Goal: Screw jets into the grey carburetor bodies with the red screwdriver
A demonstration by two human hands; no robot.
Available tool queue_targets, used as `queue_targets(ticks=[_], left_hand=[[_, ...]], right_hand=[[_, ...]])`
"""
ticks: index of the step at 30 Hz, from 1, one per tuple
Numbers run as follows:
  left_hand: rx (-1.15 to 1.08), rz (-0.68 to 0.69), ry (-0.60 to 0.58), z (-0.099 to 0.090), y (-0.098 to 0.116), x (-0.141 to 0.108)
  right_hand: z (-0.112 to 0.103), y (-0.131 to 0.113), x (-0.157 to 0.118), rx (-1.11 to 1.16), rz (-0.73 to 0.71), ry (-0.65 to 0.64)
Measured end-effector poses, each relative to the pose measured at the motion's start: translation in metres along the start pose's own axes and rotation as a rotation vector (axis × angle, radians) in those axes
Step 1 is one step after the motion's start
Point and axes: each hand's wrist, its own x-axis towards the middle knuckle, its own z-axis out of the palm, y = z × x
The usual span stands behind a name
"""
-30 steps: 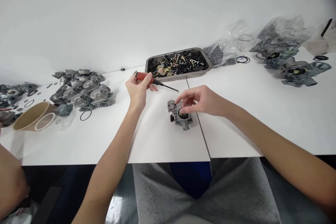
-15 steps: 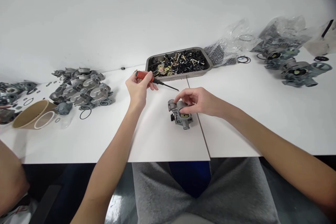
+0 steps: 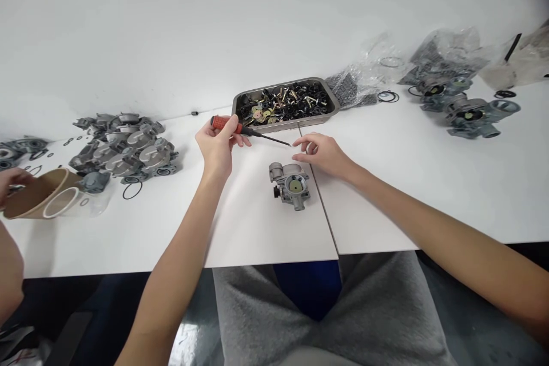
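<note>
Even, fairly bright light, seemingly from overhead, lays soft shadows on the white worktop (image 3: 261, 229), with glare on the floor (image 3: 185, 343) and glints on the plastic bags (image 3: 373, 68), while the wide view bends toward its edges, darkens at the upper right corner and keeps small parts slightly soft.

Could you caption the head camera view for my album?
Left hand holding a red-handled screwdriver, right hand near its tip, above a metal part on a white table.

Both forearms (image 3: 184, 240) reach forward — left grip (image 3: 218, 143) curled closed, right grip (image 3: 297, 149) open, half-curled.
</note>
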Motion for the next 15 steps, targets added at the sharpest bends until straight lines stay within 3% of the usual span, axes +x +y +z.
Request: queue_targets(ticks=[15], left_hand=[[0.027,-0.035,-0.037,0.0062,-0.005,-0.0074]], right_hand=[[0.0075,0.0069,0.0034,0.099,-0.062,0.034]])
